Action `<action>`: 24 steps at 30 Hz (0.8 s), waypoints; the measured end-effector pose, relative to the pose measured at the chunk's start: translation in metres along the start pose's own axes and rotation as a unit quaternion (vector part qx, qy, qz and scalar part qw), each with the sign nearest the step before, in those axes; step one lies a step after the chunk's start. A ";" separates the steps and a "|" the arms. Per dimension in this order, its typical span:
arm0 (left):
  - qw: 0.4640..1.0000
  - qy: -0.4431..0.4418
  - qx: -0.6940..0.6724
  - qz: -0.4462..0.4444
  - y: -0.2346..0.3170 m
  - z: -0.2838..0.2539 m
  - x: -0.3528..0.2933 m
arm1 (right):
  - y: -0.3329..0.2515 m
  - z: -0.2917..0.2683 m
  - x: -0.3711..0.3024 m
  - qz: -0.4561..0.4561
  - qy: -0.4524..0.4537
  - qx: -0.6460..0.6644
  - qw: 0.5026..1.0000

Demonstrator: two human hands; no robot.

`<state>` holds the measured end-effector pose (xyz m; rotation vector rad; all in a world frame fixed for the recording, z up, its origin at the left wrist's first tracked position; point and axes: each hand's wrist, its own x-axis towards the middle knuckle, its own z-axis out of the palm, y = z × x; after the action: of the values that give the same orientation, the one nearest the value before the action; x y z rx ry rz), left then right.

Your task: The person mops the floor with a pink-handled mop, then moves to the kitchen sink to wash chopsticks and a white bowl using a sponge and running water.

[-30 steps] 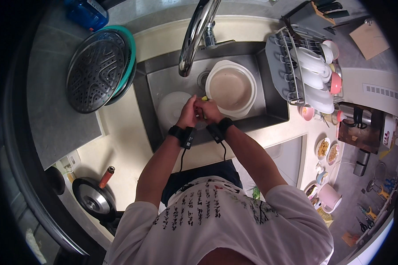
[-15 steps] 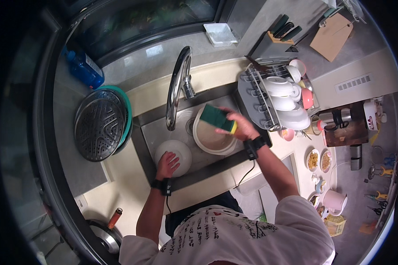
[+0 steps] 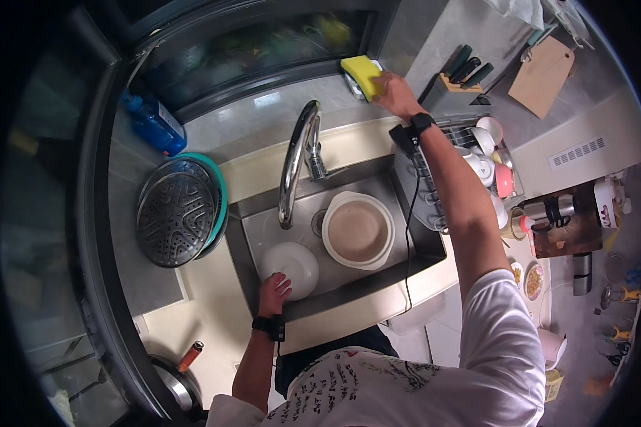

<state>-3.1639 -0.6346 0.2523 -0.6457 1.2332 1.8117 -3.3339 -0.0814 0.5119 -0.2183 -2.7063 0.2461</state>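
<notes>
My right hand (image 3: 397,96) grips a sponge (image 3: 364,73), its yellow side showing, over a small white plastic tray (image 3: 354,86) on the ledge by the window. The sponge hides most of that tray. In the sink (image 3: 263,220), a round cream pot (image 3: 359,229) stands with its inside facing up. A white plate or shallow bowl (image 3: 292,267) lies in the sink's near left part. My left hand (image 3: 273,294) rests at its near edge with the fingers stretched over it; whether it grips the rim is hard to see.
A chrome faucet (image 3: 293,171) arches over the sink. On the right, a dish rack (image 3: 424,192) holds white bowls under my right forearm. A knife block (image 3: 451,94) stands behind it. Left of the sink are perforated metal trays (image 3: 174,217) and a blue bottle (image 3: 154,124).
My right hand has carried the sponge from above the cream pot up and away to the window ledge. My left hand has slid toward the near edge of the white dish.
</notes>
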 end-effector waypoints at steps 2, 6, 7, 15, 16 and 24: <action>1.000 -0.002 -0.005 0.019 -0.003 -0.005 -0.005 | 0.002 0.010 -0.010 0.016 0.008 0.039 0.999; 0.999 -0.012 -0.016 0.046 -0.007 -0.020 -0.013 | -0.018 0.020 -0.050 0.053 0.133 0.057 0.988; 0.998 -0.011 -0.027 0.053 -0.006 -0.023 -0.014 | -0.024 0.022 -0.056 0.059 0.131 0.064 0.988; 0.997 0.018 -0.024 0.074 0.025 -0.002 -0.014 | -0.067 -0.005 -0.054 0.043 0.193 0.125 0.972; 0.997 0.020 -0.022 0.077 0.029 0.001 -0.017 | -0.076 -0.015 -0.059 0.075 0.192 0.196 0.959; 0.995 0.037 -0.039 0.089 0.043 -0.006 -0.032 | -0.215 -0.101 -0.161 0.279 -0.211 0.575 0.740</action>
<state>-3.1838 -0.6586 0.2960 -0.6693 1.3087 2.0065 -3.1718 -0.3063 0.5842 -0.6149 -2.2105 2.2380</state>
